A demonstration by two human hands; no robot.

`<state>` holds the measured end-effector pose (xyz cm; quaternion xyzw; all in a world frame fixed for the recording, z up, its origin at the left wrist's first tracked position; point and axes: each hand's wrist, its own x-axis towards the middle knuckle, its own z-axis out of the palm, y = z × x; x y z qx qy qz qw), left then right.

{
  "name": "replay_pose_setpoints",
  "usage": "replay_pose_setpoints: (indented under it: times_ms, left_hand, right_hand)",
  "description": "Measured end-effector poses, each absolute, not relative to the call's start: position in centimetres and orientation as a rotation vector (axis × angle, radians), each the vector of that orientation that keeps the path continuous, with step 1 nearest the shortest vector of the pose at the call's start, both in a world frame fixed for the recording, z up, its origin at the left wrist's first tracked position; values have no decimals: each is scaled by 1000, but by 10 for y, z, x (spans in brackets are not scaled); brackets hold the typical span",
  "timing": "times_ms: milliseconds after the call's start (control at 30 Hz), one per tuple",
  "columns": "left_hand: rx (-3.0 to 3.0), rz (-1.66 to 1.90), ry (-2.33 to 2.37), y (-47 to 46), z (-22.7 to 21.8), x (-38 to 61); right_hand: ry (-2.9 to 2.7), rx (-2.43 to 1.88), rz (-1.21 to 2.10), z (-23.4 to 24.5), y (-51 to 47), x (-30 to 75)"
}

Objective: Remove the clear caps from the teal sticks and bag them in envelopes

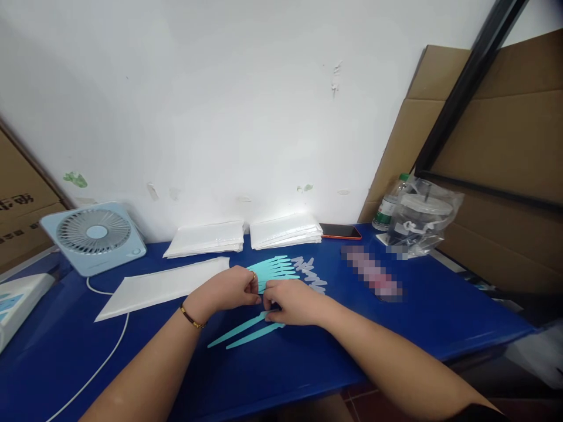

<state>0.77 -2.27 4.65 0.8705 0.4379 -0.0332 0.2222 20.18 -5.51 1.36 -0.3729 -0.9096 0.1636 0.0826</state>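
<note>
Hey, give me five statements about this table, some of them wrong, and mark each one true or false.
1. The right hand is at the ends of two turquoise pieces. True.
2. The fan stands at the right end of the table. False: the fan is on the left.
3. A phone lies just right of a stack of white packets. True.
4. The bracelet is on the right wrist. False: the bracelet is on the wrist of the left hand.
5. The tabletop is blue. True.

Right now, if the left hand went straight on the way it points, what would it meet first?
Probably the bare right hand, whose curled fingers lie just beyond the left hand; depth is hard to judge.
</note>
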Motion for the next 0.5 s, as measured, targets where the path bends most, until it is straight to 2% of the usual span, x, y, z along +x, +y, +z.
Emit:
replay_pose_setpoints:
  times_ms: [100,267,400,500]
  left_hand:
    - [2359,-208,1138,-25,49,6]
    - [2403,-142,1162,-27,44,16]
    - [2403,-120,1174,-22,35,17]
    - [2358,-59,1140,-17,27,18]
  right_hand:
    - [-2675,-1200,600,10,-52,201]
    - [-2528,-1365,866,17,-40,226]
    - [-2437,-1544,874,24,-29,257]
    - [-2377,-1678,723,30,-23,274]
